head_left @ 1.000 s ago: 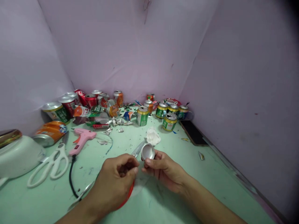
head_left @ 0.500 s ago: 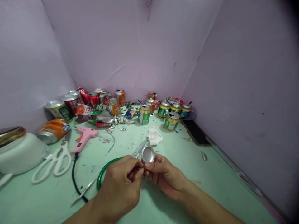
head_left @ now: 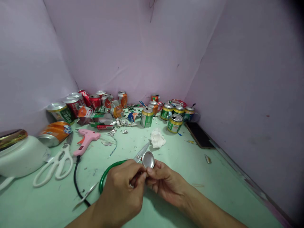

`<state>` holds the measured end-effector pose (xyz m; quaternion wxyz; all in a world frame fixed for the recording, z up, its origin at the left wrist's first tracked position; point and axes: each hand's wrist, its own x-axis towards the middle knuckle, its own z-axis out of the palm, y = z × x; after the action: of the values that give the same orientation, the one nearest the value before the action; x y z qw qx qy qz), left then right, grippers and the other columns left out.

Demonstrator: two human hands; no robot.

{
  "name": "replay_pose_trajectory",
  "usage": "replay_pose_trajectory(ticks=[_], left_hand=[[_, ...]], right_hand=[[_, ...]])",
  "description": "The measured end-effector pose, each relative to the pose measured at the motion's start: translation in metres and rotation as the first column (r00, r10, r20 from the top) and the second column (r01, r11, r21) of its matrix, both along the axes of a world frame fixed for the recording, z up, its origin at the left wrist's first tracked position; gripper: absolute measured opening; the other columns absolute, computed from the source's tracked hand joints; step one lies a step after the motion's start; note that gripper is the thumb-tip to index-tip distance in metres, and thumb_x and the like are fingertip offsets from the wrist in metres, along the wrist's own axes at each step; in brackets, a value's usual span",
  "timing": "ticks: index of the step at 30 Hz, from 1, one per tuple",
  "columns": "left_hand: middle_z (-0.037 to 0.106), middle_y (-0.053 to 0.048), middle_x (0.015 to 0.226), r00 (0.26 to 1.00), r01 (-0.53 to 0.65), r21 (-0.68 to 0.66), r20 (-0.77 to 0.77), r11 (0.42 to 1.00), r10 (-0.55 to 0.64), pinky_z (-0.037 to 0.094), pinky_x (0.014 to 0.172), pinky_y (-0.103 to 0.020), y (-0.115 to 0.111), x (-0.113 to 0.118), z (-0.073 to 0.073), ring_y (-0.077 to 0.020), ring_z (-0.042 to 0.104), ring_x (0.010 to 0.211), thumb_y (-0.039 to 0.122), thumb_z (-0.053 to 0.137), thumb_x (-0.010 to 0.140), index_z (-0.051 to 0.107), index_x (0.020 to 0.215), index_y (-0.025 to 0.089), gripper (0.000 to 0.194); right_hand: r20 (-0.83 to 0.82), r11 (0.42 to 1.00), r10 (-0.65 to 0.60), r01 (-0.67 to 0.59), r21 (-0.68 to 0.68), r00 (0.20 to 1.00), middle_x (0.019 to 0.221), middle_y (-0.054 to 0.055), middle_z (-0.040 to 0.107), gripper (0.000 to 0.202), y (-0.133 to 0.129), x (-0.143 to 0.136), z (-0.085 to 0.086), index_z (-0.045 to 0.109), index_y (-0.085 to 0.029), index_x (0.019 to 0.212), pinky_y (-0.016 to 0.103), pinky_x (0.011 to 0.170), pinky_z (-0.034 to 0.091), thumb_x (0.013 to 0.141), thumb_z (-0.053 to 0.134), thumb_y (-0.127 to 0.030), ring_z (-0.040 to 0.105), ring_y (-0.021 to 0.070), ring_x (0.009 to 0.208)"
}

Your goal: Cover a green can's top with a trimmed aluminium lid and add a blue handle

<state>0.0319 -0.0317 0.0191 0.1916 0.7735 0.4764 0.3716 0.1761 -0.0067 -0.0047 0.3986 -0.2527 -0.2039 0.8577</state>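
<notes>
Between thumb and fingers, my right hand (head_left: 167, 182) holds a shallow round silver piece (head_left: 148, 160) that looks like a can's cut-off bottom, its hollow side tilted toward me. My left hand (head_left: 124, 188) is closed in a pinch at the lower edge of that piece, fingertips meeting those of the right hand. Whatever lies between the left fingertips is hidden. Beneath and behind my hands lie green-handled scissors (head_left: 108, 168), partly covered by the left hand. A crumpled white tissue (head_left: 157, 138) sits just beyond the scissors' tip.
At left are a pink glue gun (head_left: 86, 139), white scissors (head_left: 55, 164), tweezers (head_left: 86, 193) and a white bowl (head_left: 23, 158). Drink cans (head_left: 146, 117) and cut can scraps (head_left: 104, 117) line the back. A phone (head_left: 199, 134) lies along the right wall.
The round silver piece has tilted and shifted slightly left in my right hand. My left hand keeps its pinch in nearly the same place.
</notes>
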Motion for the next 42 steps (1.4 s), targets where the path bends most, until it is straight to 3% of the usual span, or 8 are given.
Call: replay_pose_trajectory(ticks=[10, 16, 23, 42], left_hand=[[0.053, 0.002, 0.057, 1.000, 0.013, 0.006, -0.010, 1.000, -0.013, 0.034, 0.049, -0.021, -0.0009, -0.0001, -0.0014, -0.0090, 0.048, 0.052, 0.015, 0.047, 0.079, 0.056, 0.062, 0.017, 0.019], [0.054, 0.002, 0.056, 1.000, -0.003, -0.091, 0.021, 0.996, 0.005, 0.035, 0.047, -0.020, 0.0011, 0.0004, -0.0002, -0.0089, 0.048, 0.049, 0.017, 0.048, 0.079, 0.061, 0.066, 0.017, 0.018], [0.058, 0.002, 0.058, 0.998, 0.012, -0.084, 0.059, 0.996, -0.007, 0.038, 0.049, -0.018, 0.0009, 0.0007, 0.0025, -0.0082, 0.051, 0.051, 0.015, 0.049, 0.078, 0.061, 0.065, 0.018, 0.017], [0.057, 0.001, 0.058, 0.999, 0.029, -0.094, 0.034, 0.995, -0.026, 0.037, 0.049, -0.020, 0.0004, 0.0006, 0.0034, -0.0098, 0.051, 0.052, 0.015, 0.047, 0.077, 0.059, 0.064, 0.017, 0.018]], right_hand=[[-0.002, 0.999, -0.024, 0.024, 0.025, 1.000, 0.070, 0.001, 0.065, 0.032, -0.0030, -0.0028, -0.0011, 0.061, -0.010, 0.075, 0.019, 0.061, 0.042, 0.052, 0.083, -0.015, 0.059, 0.0089, 0.063], [-0.074, 0.999, 0.013, -0.016, -0.043, 0.997, 0.069, 0.002, 0.064, 0.032, -0.0015, -0.0021, -0.0039, 0.061, -0.008, 0.076, 0.013, 0.053, 0.040, 0.052, 0.082, -0.010, 0.056, 0.0056, 0.060], [-0.191, 0.992, 0.082, -0.099, -0.080, 0.978, 0.074, 0.004, 0.063, 0.030, -0.0010, -0.0032, -0.0049, 0.062, -0.006, 0.082, 0.008, 0.049, 0.038, 0.057, 0.079, -0.005, 0.056, 0.0041, 0.062], [-0.208, 0.990, 0.092, -0.112, -0.087, 0.974, 0.074, 0.005, 0.064, 0.030, -0.0021, -0.0038, -0.0040, 0.061, -0.005, 0.082, 0.008, 0.050, 0.042, 0.057, 0.078, -0.005, 0.058, 0.0052, 0.061]])
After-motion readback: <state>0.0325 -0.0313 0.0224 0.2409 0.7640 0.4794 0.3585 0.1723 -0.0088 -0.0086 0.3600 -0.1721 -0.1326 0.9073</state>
